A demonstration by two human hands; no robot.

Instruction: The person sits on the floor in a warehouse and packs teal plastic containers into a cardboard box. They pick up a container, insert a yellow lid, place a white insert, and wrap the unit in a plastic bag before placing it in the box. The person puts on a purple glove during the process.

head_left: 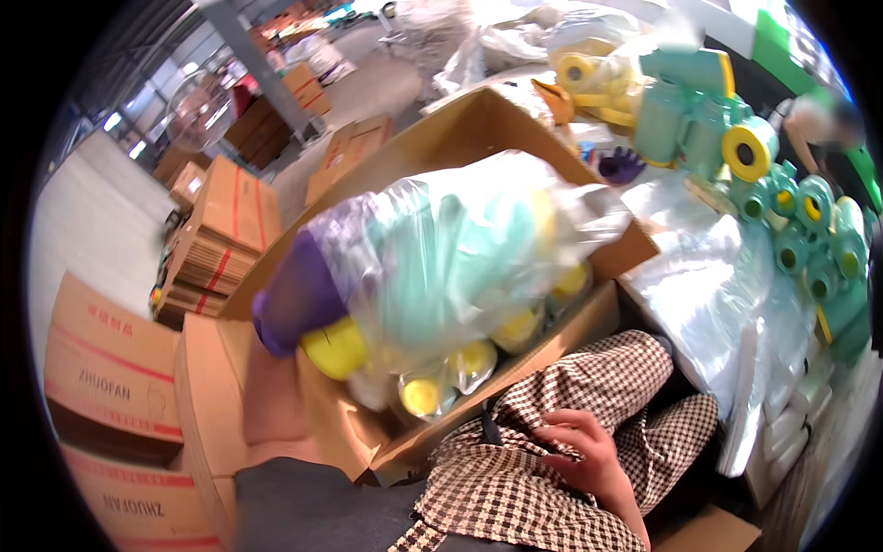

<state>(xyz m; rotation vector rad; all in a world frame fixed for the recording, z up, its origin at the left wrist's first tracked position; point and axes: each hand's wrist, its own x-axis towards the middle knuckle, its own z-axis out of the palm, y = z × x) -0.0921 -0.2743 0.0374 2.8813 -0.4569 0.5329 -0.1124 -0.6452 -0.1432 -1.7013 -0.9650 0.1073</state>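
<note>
My left hand (pixel 302 287), in what looks like a purple glove, grips the left end of a see-through plastic bag (pixel 432 262). Blurred pale-green plastic items show inside the bag, which lies tilted across an open cardboard box (pixel 460 138). Below the bag, several bottle-like pieces with yellow ends (pixel 420 397) stand in the box. A bright yellow rounded piece (pixel 336 350) sits just under my left hand; its kind is unclear. My bare right hand (pixel 584 451) rests on the brown-and-white checked cloth (pixel 515 497) over my lap, holding nothing, its fingers loosely bent and apart.
Flattened cartons (pixel 216 230) are stacked at left, beside printed boxes (pixel 110 368). To the right, plastic sheets (pixel 690 276) cover a table edge. Green bottles (pixel 708 129) with yellow parts and a purple glove (pixel 621 166) lie beyond. Another person's arm (pixel 805 147) shows far right.
</note>
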